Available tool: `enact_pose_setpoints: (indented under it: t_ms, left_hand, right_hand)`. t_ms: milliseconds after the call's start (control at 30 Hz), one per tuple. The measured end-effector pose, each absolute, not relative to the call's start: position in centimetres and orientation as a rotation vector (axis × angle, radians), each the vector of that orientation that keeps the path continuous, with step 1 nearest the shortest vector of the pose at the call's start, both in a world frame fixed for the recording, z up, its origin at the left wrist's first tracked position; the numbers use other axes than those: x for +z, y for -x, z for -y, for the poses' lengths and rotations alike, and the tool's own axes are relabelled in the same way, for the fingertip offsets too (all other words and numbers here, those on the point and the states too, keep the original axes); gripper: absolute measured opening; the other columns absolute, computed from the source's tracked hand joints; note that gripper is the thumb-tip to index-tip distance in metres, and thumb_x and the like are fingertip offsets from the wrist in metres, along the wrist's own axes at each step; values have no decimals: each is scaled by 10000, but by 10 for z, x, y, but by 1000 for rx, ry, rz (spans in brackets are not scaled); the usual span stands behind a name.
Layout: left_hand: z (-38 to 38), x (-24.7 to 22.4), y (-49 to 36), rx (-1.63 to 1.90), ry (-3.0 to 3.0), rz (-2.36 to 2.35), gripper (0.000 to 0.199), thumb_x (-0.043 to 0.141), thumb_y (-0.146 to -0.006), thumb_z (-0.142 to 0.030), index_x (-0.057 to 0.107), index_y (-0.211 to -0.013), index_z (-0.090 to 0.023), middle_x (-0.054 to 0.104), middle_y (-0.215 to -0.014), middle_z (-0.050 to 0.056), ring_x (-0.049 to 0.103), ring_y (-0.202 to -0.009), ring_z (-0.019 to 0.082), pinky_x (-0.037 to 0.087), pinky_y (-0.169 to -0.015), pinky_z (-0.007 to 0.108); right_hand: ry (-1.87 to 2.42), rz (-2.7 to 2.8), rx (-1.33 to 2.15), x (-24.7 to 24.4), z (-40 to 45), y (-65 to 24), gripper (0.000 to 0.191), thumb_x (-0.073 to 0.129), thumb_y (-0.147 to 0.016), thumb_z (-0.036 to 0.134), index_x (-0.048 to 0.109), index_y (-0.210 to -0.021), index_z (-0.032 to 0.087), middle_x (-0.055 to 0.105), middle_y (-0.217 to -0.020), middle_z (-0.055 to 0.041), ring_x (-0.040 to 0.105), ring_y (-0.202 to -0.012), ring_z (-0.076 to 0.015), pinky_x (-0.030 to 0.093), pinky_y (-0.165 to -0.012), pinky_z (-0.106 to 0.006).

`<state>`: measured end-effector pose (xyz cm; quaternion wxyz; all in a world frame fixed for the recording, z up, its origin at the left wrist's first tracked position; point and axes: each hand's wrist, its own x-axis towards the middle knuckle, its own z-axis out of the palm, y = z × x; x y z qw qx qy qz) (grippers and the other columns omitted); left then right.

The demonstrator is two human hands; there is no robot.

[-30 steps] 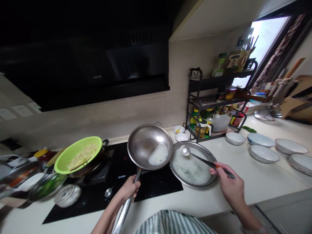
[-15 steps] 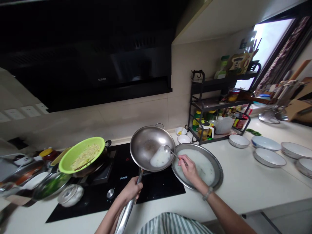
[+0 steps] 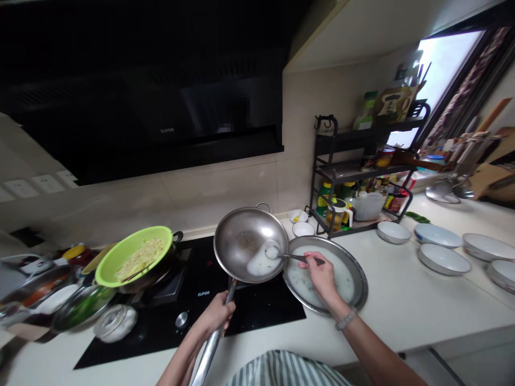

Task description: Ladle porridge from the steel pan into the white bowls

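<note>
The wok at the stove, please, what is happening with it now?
The left hand holds the wok by its long handle, tilted over the stove. The right hand holds a ladle, its bowl in the whitish liquid in the wok. A wide metal pan of similar liquid sits beside it.
</note>
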<state>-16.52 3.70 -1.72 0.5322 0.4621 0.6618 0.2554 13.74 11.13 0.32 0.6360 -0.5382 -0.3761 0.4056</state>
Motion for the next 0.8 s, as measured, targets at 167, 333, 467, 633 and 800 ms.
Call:
enact_pose_setpoints:
  t_ms: [167, 333, 467, 633, 800]
  left_hand:
    - [-37, -17, 165, 611, -1114, -1573, 214, 550, -741, -167, 346, -748, -231, 438, -480, -90, 371, -320, 59, 268, -318, 149]
    - [-37, -16, 165, 611, -1079, -1579, 203, 544, -751, -162, 354, -764, -232, 434, -480, -98, 353, -312, 57, 279, -306, 148]
    - [-37, -17, 165, 621, -1088, -1571, 205, 540, -755, -150, 352, -761, -233, 427, -472, -97, 362, -312, 61, 258, -307, 146]
    - [-36, -16, 166, 624, -1097, -1571, 199, 541, -758, -163, 354, -756, -232, 432, -487, -91, 370, -327, 63, 276, -323, 153]
    - [-35, -14, 165, 617, -1102, -1567, 189, 537, -744, -163, 359, -742, -227, 432, -495, -91, 354, -322, 55, 294, -321, 155]
  right_hand:
    - [1187, 776, 951, 3, -107, -142, 235, 675, -663, 411, 639, -773, 206, 709, -692, -49, 707, -568, -241, 560, -565, -319]
    - [1156, 758, 940, 9, -99, -152, 178, 682, -668, 375, 645, -739, 216, 717, -727, -66, 686, -517, -234, 582, -559, -342]
    - [1133, 715, 936, 15, -92, -162, 178, 717, -643, 350, 657, -712, 197, 719, -773, -70, 665, -486, -207, 591, -553, -339]
    - [1100, 656, 928, 19, -81, -185, 240, 790, -594, 355, 672, -683, 165, 711, -758, -67, 648, -481, -181, 592, -541, -324]
    - [1187, 704, 826, 21, -70, -218, 305, 809, -585, 416, 678, -691, 161, 715, -730, -85, 664, -508, -202, 586, -519, -323]
